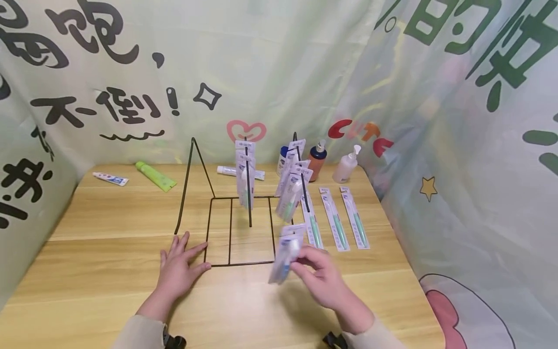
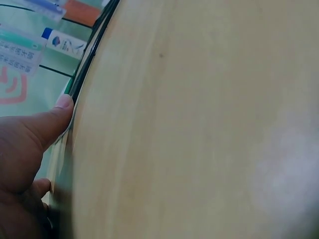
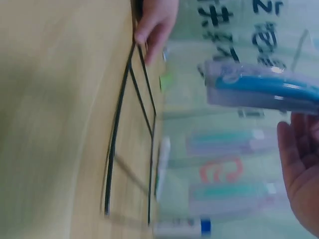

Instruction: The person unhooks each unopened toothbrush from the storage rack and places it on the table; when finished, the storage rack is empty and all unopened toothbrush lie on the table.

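Observation:
A black wire display rack [image 1: 229, 231] stands on the table with its hooks raised. At the base's near left corner rests my left hand [image 1: 180, 266], fingers spread, thumb [image 2: 59, 112] touching the wire. My right hand [image 1: 320, 274] pinches a packaged toothbrush [image 1: 286, 254] in front of the base's right side; its blue handle [image 3: 269, 84] shows in the right wrist view, and its top edge looks layered in the head view. Packaged toothbrushes hang on the middle hook [image 1: 245, 174] and the right hook [image 1: 293, 191]; green handles show through some packs.
Right of the rack lie three packaged green toothbrushes, one of them [image 1: 334, 219] in the middle. Behind stand an orange-brown pump bottle [image 1: 317, 162], a pale pump bottle [image 1: 345, 167] and a blue-capped container [image 1: 282, 160]. A green tube [image 1: 155, 176] and toothpaste tubes [image 1: 111, 179] lie farther back.

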`<state>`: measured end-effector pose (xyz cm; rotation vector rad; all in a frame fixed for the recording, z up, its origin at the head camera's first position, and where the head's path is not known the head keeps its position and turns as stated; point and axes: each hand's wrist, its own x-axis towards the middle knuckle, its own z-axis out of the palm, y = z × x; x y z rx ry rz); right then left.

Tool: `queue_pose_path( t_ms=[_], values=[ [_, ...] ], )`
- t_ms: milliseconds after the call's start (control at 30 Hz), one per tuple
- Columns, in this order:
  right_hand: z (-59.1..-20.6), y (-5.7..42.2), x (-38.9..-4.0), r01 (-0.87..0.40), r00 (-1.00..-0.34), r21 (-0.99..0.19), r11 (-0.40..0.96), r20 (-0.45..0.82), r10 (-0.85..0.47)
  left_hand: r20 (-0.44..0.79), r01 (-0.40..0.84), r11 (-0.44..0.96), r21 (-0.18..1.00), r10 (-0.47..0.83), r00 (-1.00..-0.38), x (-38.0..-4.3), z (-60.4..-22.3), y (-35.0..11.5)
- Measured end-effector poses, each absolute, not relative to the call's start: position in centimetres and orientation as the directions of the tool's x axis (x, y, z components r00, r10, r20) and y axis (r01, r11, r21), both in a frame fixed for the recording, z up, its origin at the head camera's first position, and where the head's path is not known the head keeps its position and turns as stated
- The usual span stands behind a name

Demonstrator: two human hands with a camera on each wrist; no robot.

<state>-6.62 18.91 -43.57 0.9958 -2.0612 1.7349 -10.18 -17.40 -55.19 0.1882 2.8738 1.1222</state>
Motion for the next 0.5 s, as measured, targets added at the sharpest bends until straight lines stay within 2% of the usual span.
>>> queue_pose_path(
  t_ms=[100,167,233,333,400,500],
  values=[
    [-43.1,22.7,-6.2,-0.653,-0.744,-0.757,0.017,0.638,-0.198,-0.007,0.097,0.732,0.675,0.137,-0.991,-10.2,-55.0,-17.5],
    [-42.5,25.7,-6.6,-0.612,-0.791,-0.786,0.089,0.611,-0.044,-0.009,0.094,0.732,0.674,0.136,-0.991,-10.2,-55.0,-17.4],
    [-41.8,28.7,-7.7,-0.445,-0.861,-0.873,0.202,0.479,0.171,-0.012,0.091,0.734,0.673,0.134,-0.991,-10.2,-55.0,-17.4],
    [-41.6,33.4,-10.3,-0.106,-0.870,-0.960,0.260,0.216,0.443,-0.015,0.088,0.731,0.676,0.133,-0.991,-10.1,-55.0,-17.5],
    [-42.1,36.2,-12.3,0.081,-0.835,-0.964,0.254,0.073,0.545,-0.017,0.087,0.731,0.677,0.134,-0.991,-10.1,-55.1,-17.5],
    [-43.9,39.6,-14.8,0.214,-0.804,-0.911,0.354,0.042,0.593,-0.024,0.085,0.727,0.681,0.138,-0.990,-10.2,-55.1,-17.5]
  ],
)
